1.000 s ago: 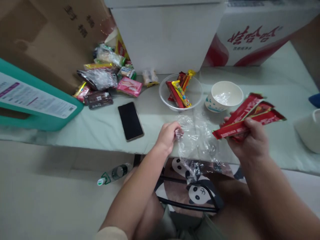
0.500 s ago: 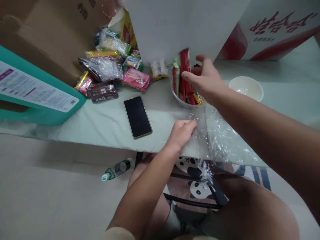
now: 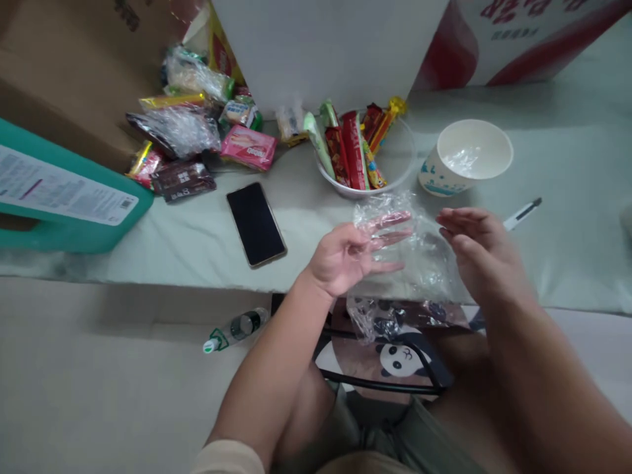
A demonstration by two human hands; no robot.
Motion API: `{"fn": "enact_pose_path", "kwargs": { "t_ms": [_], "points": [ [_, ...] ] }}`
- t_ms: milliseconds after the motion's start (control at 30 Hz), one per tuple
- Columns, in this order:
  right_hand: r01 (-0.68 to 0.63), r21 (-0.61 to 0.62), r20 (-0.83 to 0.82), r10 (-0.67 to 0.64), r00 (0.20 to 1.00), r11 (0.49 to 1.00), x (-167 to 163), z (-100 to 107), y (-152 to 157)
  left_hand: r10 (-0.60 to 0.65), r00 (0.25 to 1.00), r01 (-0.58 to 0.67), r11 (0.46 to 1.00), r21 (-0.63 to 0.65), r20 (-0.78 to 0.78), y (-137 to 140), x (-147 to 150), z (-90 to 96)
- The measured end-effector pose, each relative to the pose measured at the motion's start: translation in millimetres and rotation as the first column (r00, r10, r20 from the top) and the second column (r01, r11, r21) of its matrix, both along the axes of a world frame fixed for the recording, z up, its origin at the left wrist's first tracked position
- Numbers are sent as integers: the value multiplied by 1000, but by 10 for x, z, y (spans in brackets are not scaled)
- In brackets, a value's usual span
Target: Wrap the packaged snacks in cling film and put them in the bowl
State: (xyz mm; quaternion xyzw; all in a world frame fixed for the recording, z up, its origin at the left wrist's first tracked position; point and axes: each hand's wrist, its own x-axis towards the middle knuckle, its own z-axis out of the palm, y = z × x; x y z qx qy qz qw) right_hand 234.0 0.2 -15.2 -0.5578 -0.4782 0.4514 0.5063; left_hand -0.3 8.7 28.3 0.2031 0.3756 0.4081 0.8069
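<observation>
My left hand (image 3: 343,258) has its thumb and index finger pinched on a clear plastic bag (image 3: 429,266), its other fingers stretched out against the film. The crinkled bag lies over the table's front edge, partly hanging down. To the right, my right hand (image 3: 486,253) is open with fingers extended and nothing visible in it. Beyond the hands stands a clear round bowl (image 3: 407,155) holding several wrapped snack sticks, among them a red packet (image 3: 355,151). A white paper cup (image 3: 444,181) with crumpled clear film inside is right of the bowl.
A phone (image 3: 257,224) lies left of my hands. Wrapped snacks (image 3: 190,131) are heaped behind it, beside a teal container (image 3: 123,220). White boxes (image 3: 330,52) stand at the back. A box cutter (image 3: 524,214) lies right. A plastic bottle (image 3: 241,327) is on the floor.
My right hand has left the bowl and come back toward the bag, leaving the snack sticks in the bowl. My left hand's fingers have spread against the film. The view has shifted.
</observation>
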Motion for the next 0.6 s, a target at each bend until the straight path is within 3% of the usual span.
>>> {"fn": "enact_pose_path", "kwargs": {
  "t_ms": [67,233,300,400,533,600],
  "points": [
    [-74,-46,25,75,997,996,85,-108,0,-208,952,189,976,106,224,6,-41,-41],
    [-95,-53,173,102,980,994,179,-121,121,-347,894,296,932,209,283,-22,-186,-262],
    [-176,-87,119,185,975,981,152,-76,134,-331,913,286,936,206,237,-51,-254,-379],
    [-353,-212,-127,333,934,911,47,10,94,-305,933,254,934,250,192,-93,-346,-526],
    [-470,-395,-360,338,870,789,-89,101,14,-256,943,207,952,227,213,-117,-383,-560],
    [-474,-408,-374,331,866,780,-114,118,-3,-203,962,167,966,196,184,-95,-359,-517]
  ]
}}
